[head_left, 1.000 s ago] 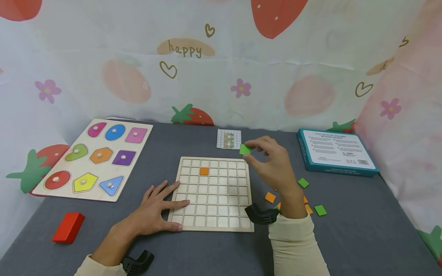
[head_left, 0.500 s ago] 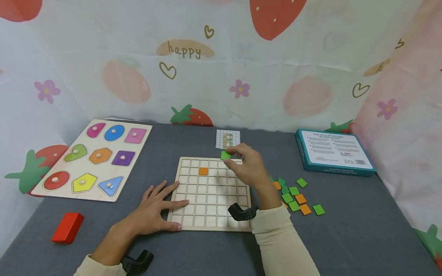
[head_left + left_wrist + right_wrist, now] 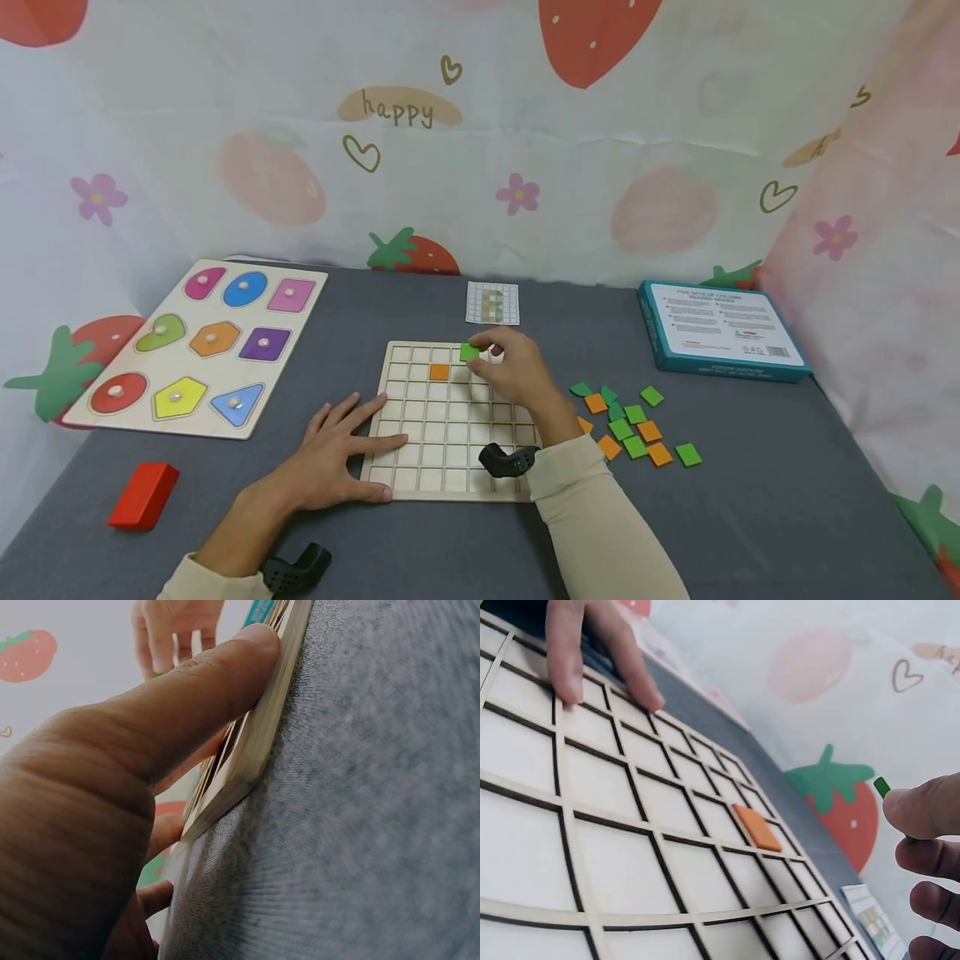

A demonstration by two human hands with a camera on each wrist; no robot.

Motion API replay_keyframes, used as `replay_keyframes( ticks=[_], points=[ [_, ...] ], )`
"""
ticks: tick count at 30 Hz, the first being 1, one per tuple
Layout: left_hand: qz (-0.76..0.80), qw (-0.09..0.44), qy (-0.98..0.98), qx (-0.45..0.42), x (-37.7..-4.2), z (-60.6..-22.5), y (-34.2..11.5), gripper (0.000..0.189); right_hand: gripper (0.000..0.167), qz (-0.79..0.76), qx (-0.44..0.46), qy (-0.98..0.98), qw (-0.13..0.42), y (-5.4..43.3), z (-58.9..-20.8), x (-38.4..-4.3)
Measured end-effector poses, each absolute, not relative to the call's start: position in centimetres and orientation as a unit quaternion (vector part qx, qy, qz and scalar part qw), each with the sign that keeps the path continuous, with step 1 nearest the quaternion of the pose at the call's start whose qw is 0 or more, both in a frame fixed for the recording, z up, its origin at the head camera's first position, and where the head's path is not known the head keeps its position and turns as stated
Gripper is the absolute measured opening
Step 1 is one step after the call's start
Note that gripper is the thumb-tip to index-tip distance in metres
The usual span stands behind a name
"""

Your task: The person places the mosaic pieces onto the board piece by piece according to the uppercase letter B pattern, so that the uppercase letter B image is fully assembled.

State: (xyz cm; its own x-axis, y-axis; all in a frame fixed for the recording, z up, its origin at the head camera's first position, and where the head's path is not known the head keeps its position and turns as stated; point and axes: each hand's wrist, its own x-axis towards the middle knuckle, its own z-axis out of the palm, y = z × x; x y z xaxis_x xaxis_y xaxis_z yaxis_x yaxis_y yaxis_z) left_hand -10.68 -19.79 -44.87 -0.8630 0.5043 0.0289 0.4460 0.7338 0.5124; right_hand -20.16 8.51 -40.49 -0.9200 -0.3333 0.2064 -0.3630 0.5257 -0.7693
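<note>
A wooden grid board [image 3: 420, 458] lies in the middle of the table, with one orange square tile [image 3: 438, 372] set in a cell of its second row. My left hand [image 3: 326, 462] is spread over the board's left edge, fingers fairly straight; its thumb [image 3: 240, 664] presses the near rim in the left wrist view. Between thumb and forefinger my right hand [image 3: 513, 371] pinches a green square tile [image 3: 468, 352], held over the board's far rows. In the right wrist view that tile [image 3: 883, 787] appears edge-on, above the grid.
Several loose green and orange tiles [image 3: 635, 414] lie right of the board. Behind it is a small pattern card [image 3: 492, 303]. A teal box [image 3: 723, 333] stands at the back right. On the left are a knobbed shape puzzle [image 3: 202, 367] and a red block [image 3: 144, 497].
My right hand has moved left and down toward the board's far edge, carrying the green tile from beside the card to over the grid. My left hand has stayed in place.
</note>
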Motion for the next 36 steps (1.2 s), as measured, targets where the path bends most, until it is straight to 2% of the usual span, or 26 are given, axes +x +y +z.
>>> replay_keyframes(
  ticks=[6, 15, 26, 36],
  points=[
    [0.259, 0.054, 0.929, 0.259, -10.7, -44.9, -19.9, 0.072, 0.026, 0.448, 0.158, -0.879, -0.038, 7.7, -41.2, -20.7],
    [0.262, 0.05, 0.928, 0.262, -10.7, -44.8, -19.9, 0.072, 0.026, 0.43, 0.138, -0.89, -0.061, 7.0, -42.3, -21.3],
    [0.266, 0.05, 0.926, 0.264, -10.7, -44.9, -20.0, 0.072, 0.028, 0.374, 0.159, -0.912, -0.05, 6.3, -43.1, -21.7],
    [0.264, 0.052, 0.927, 0.261, -10.7, -44.8, -19.9, 0.072, 0.026, 0.336, 0.144, -0.929, -0.049, 6.1, -43.1, -21.3]
  ],
)
